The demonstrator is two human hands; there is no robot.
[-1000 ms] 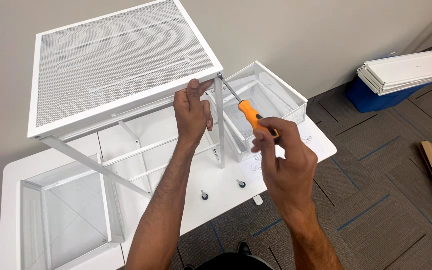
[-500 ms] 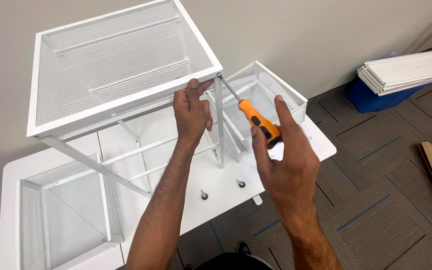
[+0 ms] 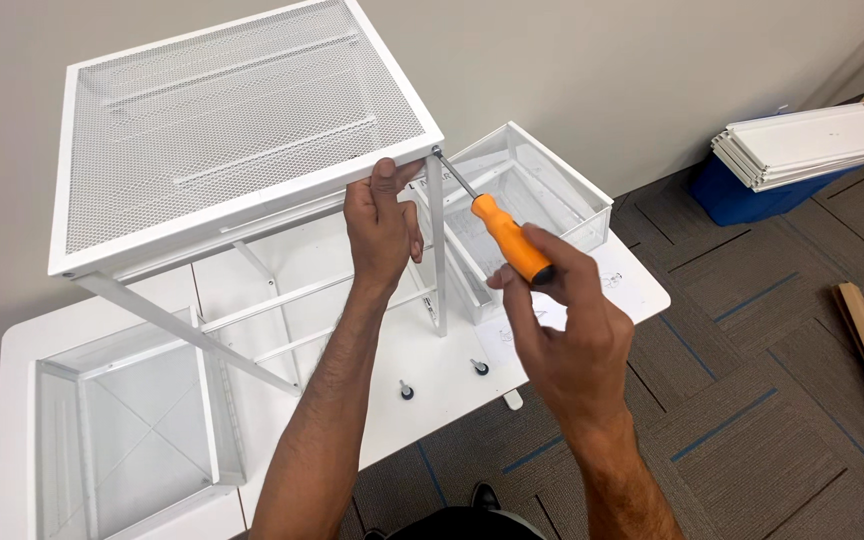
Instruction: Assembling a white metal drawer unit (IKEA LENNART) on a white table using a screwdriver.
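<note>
Screwdriver (image 3: 509,238), orange grip | right hand (image 3: 564,330) fingers wrapped | left hand (image 3: 382,225) fingers clasp mesh frame (image 3: 232,130)

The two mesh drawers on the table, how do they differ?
The near drawer lies at the table's left end, close to the camera; the far drawer sits at the right end beyond the screwdriver. The near drawer is clear of both hands; the far drawer is partly hidden behind the right hand and the frame's leg. Both are white, open-topped mesh boxes.
</note>
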